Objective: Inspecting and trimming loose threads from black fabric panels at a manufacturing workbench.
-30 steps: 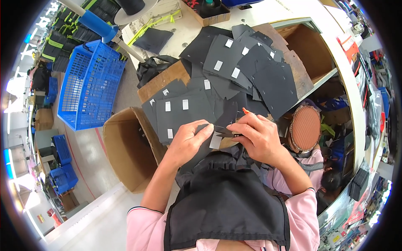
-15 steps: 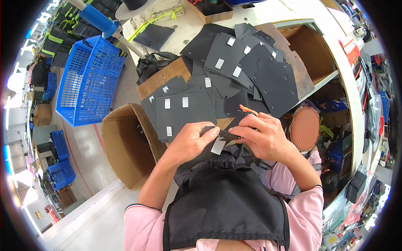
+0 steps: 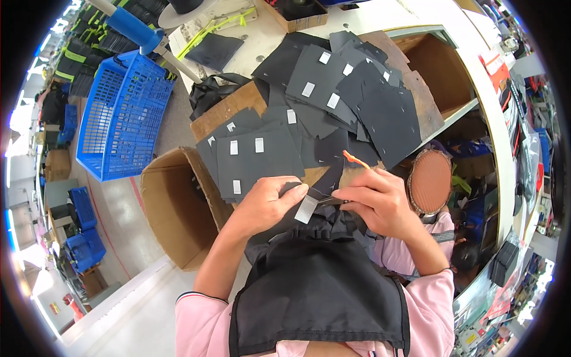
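Observation:
My left hand [image 3: 267, 205] is closed on a black fabric panel [image 3: 328, 180], thumb on top. A white label [image 3: 306, 210] shows on the held fabric just below my left thumb. My right hand [image 3: 377, 199] is closed around a small thin tool [image 3: 324, 197], its slim metal-looking tip reaching toward the fabric by the left thumb. From the top of the right hand sticks out an orange cord [image 3: 355, 159]. The tool's handle is hidden by my fingers. Beyond both hands lies a loose pile of black fabric panels [image 3: 259, 163], several with white labels.
The panels lie on a worn brown board [image 3: 431, 107] on the white table [image 3: 262, 38]. An open cardboard box [image 3: 169, 208] stands left of my arm, with a blue plastic basket [image 3: 125, 119] beyond. At right are a round orange-brown cushion [image 3: 430, 181] and an open compartment [image 3: 437, 68].
The right hand has drawn slightly away from the left, so the thin tip and more of the fabric between them show. The white label has tilted a little under the left thumb.

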`<state>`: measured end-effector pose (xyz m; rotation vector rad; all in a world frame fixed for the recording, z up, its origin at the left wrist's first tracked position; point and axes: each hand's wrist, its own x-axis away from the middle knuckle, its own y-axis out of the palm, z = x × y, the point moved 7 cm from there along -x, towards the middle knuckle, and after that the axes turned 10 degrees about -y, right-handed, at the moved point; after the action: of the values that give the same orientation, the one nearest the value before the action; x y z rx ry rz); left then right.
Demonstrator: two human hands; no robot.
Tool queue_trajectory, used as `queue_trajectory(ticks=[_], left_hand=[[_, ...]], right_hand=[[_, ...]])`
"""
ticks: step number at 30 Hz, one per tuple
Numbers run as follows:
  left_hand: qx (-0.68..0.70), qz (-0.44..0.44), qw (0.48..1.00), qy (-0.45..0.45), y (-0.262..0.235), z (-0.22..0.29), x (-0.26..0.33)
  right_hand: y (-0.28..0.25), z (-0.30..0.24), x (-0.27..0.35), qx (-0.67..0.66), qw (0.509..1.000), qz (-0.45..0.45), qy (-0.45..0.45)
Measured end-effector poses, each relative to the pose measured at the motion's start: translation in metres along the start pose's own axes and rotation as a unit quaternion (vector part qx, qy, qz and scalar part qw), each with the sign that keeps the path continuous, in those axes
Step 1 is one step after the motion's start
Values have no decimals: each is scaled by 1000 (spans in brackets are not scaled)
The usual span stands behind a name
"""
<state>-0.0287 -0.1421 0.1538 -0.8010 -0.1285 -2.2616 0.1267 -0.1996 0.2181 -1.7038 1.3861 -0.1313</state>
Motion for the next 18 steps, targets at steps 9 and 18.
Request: queue_trajectory(ticks=[9,18], left_hand=[[54,31,997,37,-22,4,5],[452,46,884,107,-14,-12,-9]], right_hand=[[-9,27,14,-98,977,157,106],[124,56,87,-648,542,272,461]])
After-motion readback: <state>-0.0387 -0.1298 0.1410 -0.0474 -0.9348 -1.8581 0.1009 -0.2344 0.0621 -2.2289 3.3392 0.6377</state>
